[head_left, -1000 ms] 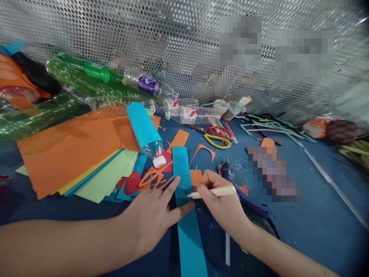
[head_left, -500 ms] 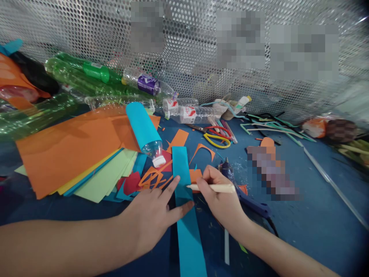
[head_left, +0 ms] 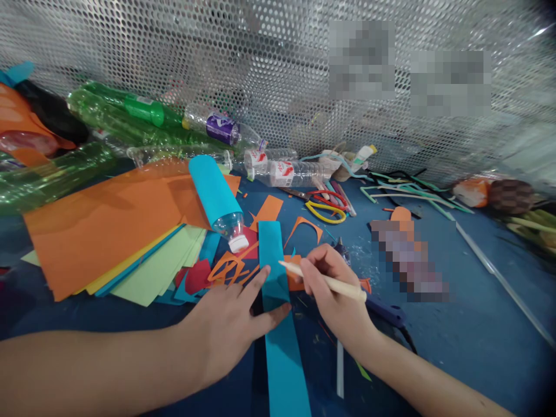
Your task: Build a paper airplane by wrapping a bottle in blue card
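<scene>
A long blue paper strip lies lengthwise in front of me. My left hand rests on it with index finger and thumb spread apart, pressing it flat. In my right hand is a cream-coloured pen, pinched between thumb and fingers. Its tip is over the strip's right edge, just beyond my left fingertips; whether it touches cannot be told. Orange paper scraps lie left of the strip. A clear bottle wrapped in blue paper lies behind them, its white cap toward me.
Stacked coloured paper sheets spread at the left. Green bottles and clear bottles line the perforated metal barrier. Scissors lie behind my right hand; a blue glue gun lies to its right.
My right hand has shifted the pen tip slightly away from me and left along the strip, and the pen tilts more. My left hand stays in place.
</scene>
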A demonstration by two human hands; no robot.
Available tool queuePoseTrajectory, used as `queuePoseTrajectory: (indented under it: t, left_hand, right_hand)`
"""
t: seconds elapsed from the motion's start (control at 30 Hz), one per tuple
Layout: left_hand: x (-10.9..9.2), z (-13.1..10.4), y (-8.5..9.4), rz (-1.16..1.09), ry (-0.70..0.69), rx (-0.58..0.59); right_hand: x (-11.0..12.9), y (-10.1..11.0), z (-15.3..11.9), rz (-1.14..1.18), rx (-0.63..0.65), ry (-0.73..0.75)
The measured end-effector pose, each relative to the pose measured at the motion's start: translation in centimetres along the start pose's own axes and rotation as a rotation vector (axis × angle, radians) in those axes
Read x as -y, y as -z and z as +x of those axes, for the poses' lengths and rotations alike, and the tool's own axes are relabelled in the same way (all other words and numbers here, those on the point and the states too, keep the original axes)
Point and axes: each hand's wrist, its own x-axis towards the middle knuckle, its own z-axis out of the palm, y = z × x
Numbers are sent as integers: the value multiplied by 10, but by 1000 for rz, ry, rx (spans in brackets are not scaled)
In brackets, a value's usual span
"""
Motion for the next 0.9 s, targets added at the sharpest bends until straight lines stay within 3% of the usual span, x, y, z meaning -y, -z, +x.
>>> queuePoseTrajectory:
  t: [0.5,0.9]
  left_hand:
    - [-1,-9,4,-132,-28,-140]
    - [-6,-7,9,-88,9,-17]
  right_hand:
    - [4,4,6,24,91,12]
    - [0,3,6,-40,160,-26]
